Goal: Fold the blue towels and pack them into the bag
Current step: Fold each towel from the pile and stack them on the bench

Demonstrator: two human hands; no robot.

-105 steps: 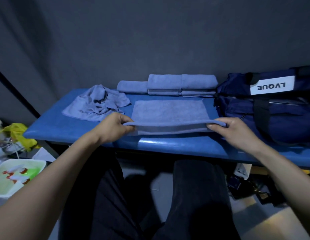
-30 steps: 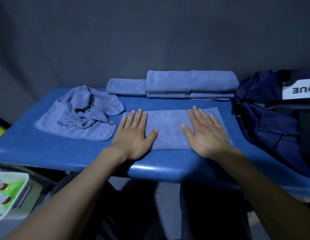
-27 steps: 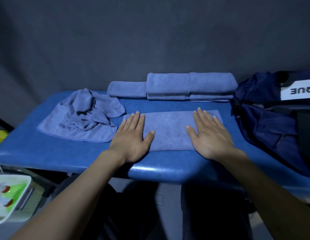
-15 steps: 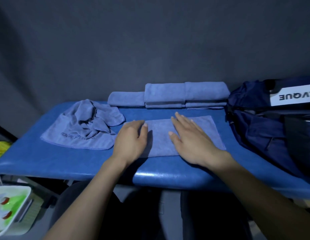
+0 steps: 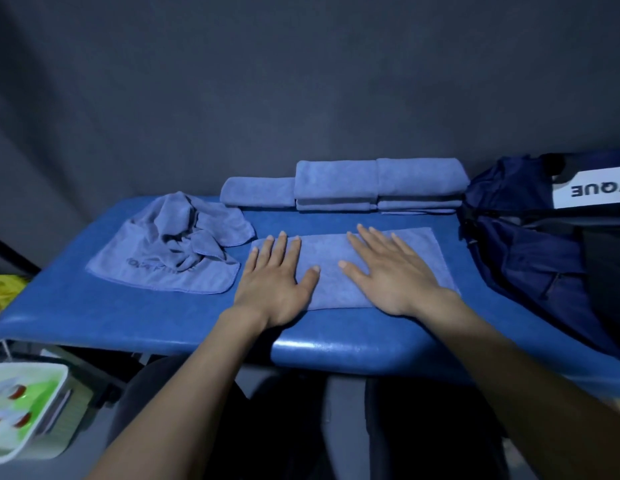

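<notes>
At three o'clock on the padded blue vinyl table (image 5: 128,323) sits the dark navy fabric duffel bag (image 5: 530,251) with a white label; its mouth is dim and what lies inside cannot be told. Off the table at eight o'clock a white plastic tray (image 5: 55,407) holds green liquid and some small red-tipped pieces, too blurred to name. In the middle of the table lies the flat folded blue terry towel (image 5: 331,268), a long band running left to right. The left hand (image 5: 274,282) rests palm down on its nine o'clock end, fingers straight and spread, and the right hand (image 5: 391,271) lies flat on its middle-right part, fingers spread as well; neither pinches the cloth. Half a second ago the left hand was curled over the towel's left end and the right hand lay nearer the centre; both are now flattened. At twelve o'clock, against the grey backdrop, stands the row of folded blue towels (image 5: 374,181), apart from the flat one. At ten o'clock lies the crumpled blue towel (image 5: 177,251), its edge just beside the left hand. The flat towel's near edge lies close to the table's front rim; bare blue vinyl runs along the front at seven o'clock and between towel and bag.
</notes>
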